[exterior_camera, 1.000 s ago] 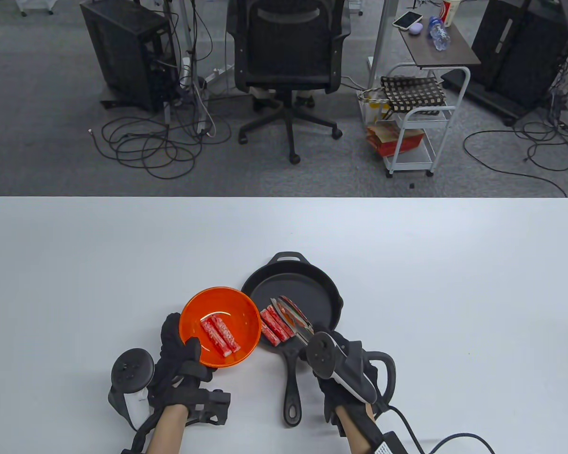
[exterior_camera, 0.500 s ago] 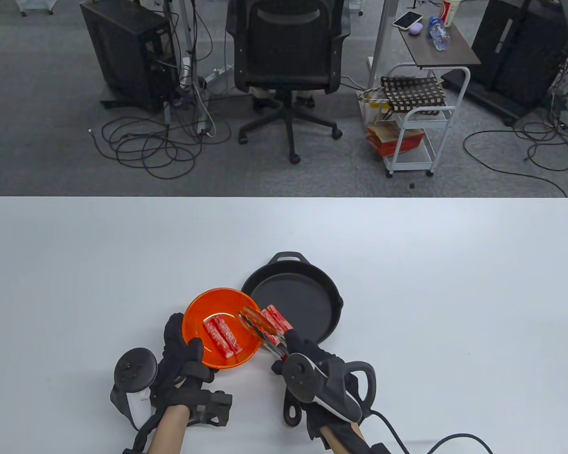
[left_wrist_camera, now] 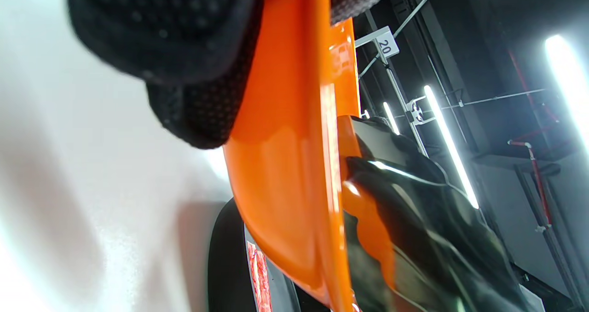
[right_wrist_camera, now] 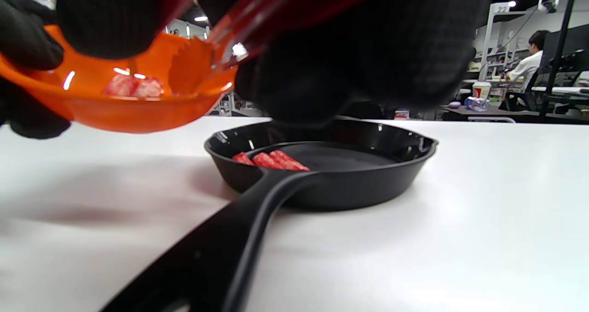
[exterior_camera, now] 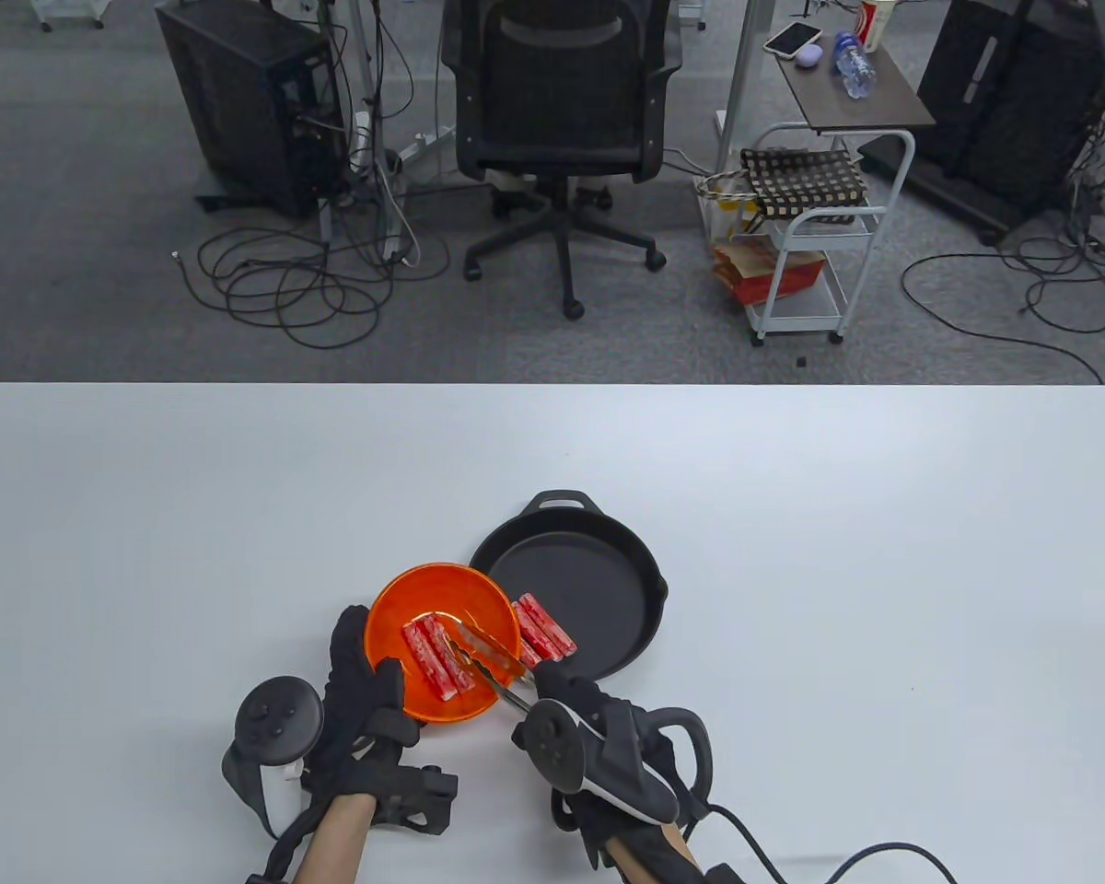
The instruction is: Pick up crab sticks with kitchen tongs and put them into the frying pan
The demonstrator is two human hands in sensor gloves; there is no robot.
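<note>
My left hand (exterior_camera: 368, 686) grips the near rim of an orange bowl (exterior_camera: 479, 599), thumb inside, and holds it tilted above the table. Two crab sticks (exterior_camera: 435, 665) lie in the bowl. My right hand (exterior_camera: 552, 691) holds metal tongs (exterior_camera: 490, 665), whose spread tips reach into the bowl beside those sticks. A few more crab sticks (exterior_camera: 545, 630) lie at the left edge of the black frying pan (exterior_camera: 608, 589). In the right wrist view the bowl (right_wrist_camera: 115, 107) hangs left of the pan (right_wrist_camera: 349, 174), which holds sticks (right_wrist_camera: 271, 160). The left wrist view shows the bowl's underside (left_wrist_camera: 280, 164).
The pan's long handle (right_wrist_camera: 221, 243) points toward me, under my right hand. A black office chair (exterior_camera: 557, 110) and a white cart (exterior_camera: 810, 249) stand on the floor beyond the table's far edge (exterior_camera: 552, 387). A cable (exterior_camera: 847, 861) trails from my right wrist.
My right hand has swung the tongs left from over the pan into the bowl, leaving a stick in the pan. The bowl has shifted slightly right and toward me.
</note>
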